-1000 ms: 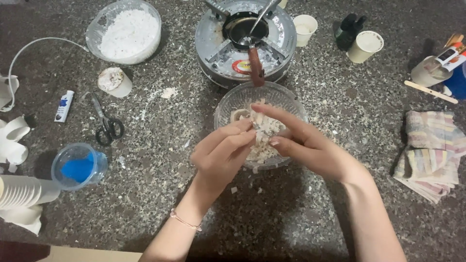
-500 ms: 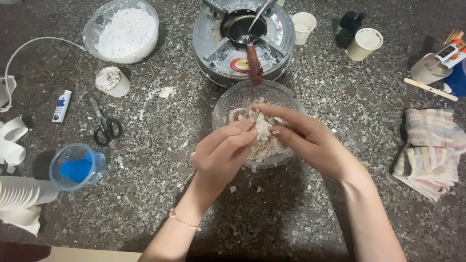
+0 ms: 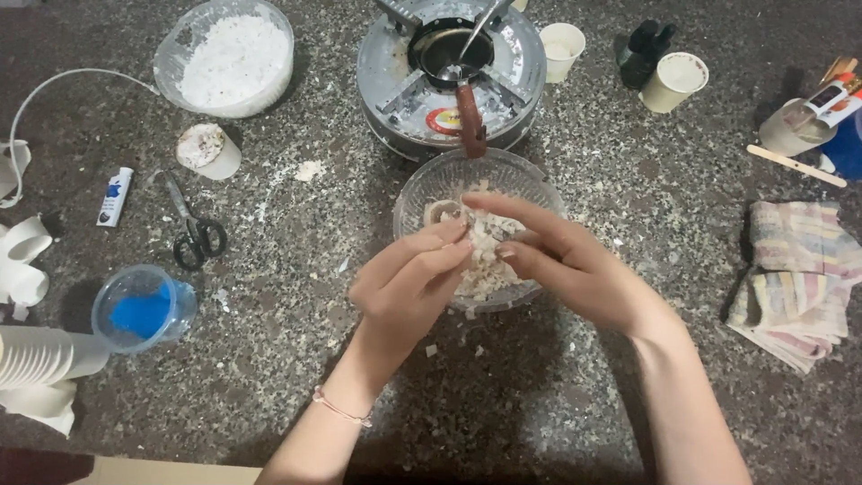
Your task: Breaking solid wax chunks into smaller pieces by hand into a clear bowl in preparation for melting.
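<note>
— What do we have in our hands?

— Our left hand point(image 3: 404, 287) and right hand point(image 3: 566, 265) meet over the glass bowl point(image 3: 422, 193), which stands on the speckled surface point(image 3: 296, 296) just near of the round metal burner point(image 3: 386, 81). Between the fingertips of both we pinch a small pale chunk point(image 3: 483, 241), held just above the heap of broken flakes point(image 3: 480, 278) in the bowl. Both grips are closed on that chunk.

— How will it handle?

— We judge it light, brittle and crumbly, likely waxy; crumbs lie scattered on the surface around the bowl. We should take it by its edges with fingertips only, since a hard squeeze would likely shatter it.

— And around us?

— Scissors point(image 3: 193, 233) and a cup of blue stuff point(image 3: 139, 310) lie to the left, a bowl of white powder point(image 3: 229, 54) far left, a folded cloth point(image 3: 795, 278) to the right.
</note>
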